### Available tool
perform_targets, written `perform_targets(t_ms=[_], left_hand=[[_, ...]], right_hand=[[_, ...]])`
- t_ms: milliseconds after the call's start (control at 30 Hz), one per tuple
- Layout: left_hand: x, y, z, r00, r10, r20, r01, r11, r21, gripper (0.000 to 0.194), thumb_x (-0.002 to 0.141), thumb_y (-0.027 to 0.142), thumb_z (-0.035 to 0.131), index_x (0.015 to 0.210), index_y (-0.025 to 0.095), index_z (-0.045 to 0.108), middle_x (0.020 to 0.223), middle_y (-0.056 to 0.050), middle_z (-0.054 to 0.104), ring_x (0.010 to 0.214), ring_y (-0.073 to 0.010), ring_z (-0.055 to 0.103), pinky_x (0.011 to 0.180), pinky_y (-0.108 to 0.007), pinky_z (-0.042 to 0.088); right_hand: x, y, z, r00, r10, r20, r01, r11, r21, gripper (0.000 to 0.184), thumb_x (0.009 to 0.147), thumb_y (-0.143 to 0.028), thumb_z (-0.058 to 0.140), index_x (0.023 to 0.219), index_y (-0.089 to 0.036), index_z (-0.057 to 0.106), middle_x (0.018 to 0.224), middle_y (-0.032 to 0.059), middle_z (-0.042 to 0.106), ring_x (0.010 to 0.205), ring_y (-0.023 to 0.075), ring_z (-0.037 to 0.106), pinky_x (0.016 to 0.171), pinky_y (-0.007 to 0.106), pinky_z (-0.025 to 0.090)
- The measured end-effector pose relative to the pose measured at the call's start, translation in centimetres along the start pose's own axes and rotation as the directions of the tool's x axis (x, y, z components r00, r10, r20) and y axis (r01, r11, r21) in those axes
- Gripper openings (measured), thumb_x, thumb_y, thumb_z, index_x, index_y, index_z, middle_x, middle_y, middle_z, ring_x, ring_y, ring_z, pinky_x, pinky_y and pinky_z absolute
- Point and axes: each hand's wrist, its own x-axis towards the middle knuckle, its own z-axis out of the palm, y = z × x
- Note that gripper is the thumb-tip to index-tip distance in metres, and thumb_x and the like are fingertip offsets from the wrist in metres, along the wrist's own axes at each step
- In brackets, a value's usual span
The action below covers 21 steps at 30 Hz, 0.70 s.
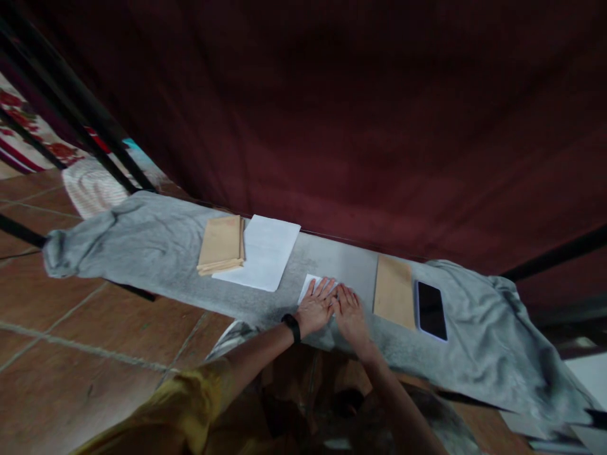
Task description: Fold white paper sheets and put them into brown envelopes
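Observation:
A small piece of white paper (pixel 308 285), perhaps folded, lies on the grey cloth at the near middle of the bench. My left hand (pixel 317 308) rests flat on it with fingers stretched out, a black band around the wrist. Beside it, touching at the fingers, my right hand (pixel 349 314) also presses down flat and covers the paper's right part. Left of my hands lie white sheets (pixel 268 249), partly under a stack of brown envelopes (pixel 220 243). To the right is a single brown envelope (pixel 394 291).
A phone (pixel 431 310) with a dark screen lies right of the single envelope. Grey cloth (pixel 156 243) covers the narrow bench and bunches at both ends. A dark red curtain (pixel 322 126) hangs along the far edge. Tiled floor (pixel 95 341) shows at the left.

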Motion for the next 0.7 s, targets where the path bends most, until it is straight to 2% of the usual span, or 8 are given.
perform_targets(t_ms=[67, 167, 367, 700], left_hand=[[-0.1, 0.0, -0.1, 1.000, 0.011, 0.006, -0.011, 1.000, -0.009, 0.054, 0.100, 0.030, 0.033, 0.152, 0.017, 0.035, 0.159, -0.011, 0.034, 0.150, -0.0279, 0.023, 0.122, -0.056, 0.012], [-0.3, -0.1, -0.2, 1.000, 0.022, -0.011, -0.022, 1.000, -0.023, 0.053, 0.100, 0.030, 0.031, 0.151, 0.016, 0.035, 0.159, -0.011, 0.034, 0.150, -0.0262, 0.023, 0.123, -0.054, 0.011], [-1.1, -0.6, -0.7, 1.000, 0.018, -0.023, -0.019, 1.000, -0.013, 0.053, 0.101, 0.039, 0.033, 0.150, 0.018, 0.038, 0.159, -0.011, 0.035, 0.150, -0.0246, 0.023, 0.123, -0.052, 0.011], [-2.3, -1.5, -1.1, 0.999, -0.029, -0.024, 0.029, 0.999, 0.016, 0.067, 0.098, 0.056, 0.037, 0.152, 0.016, 0.033, 0.160, -0.017, 0.029, 0.151, -0.0278, 0.019, 0.123, -0.053, 0.007]], right_hand=[[-0.5, -0.2, 0.7, 0.999, -0.047, 0.015, 0.048, 0.998, -0.047, 0.050, 0.101, -0.027, 0.027, 0.142, -0.006, 0.048, 0.150, 0.0191, 0.046, 0.143, 0.0303, 0.037, 0.116, 0.053, 0.027], [-1.1, 0.1, 1.2, 0.999, -0.051, 0.010, 0.052, 0.991, -0.121, 0.050, 0.102, -0.026, 0.027, 0.144, -0.007, 0.047, 0.153, 0.0191, 0.041, 0.146, 0.0297, 0.031, 0.117, 0.055, 0.026], [-1.7, 1.0, 1.2, 0.994, -0.105, -0.007, 0.101, 0.974, -0.205, 0.053, 0.103, -0.031, 0.029, 0.150, -0.009, 0.038, 0.156, 0.0188, 0.036, 0.146, 0.0298, 0.031, 0.117, 0.055, 0.026], [-2.5, 1.5, 1.2, 0.993, -0.119, -0.029, 0.110, 0.971, -0.210, 0.061, 0.103, -0.041, 0.031, 0.152, -0.006, 0.032, 0.159, 0.0216, 0.029, 0.146, 0.0328, 0.030, 0.117, 0.054, 0.026]])
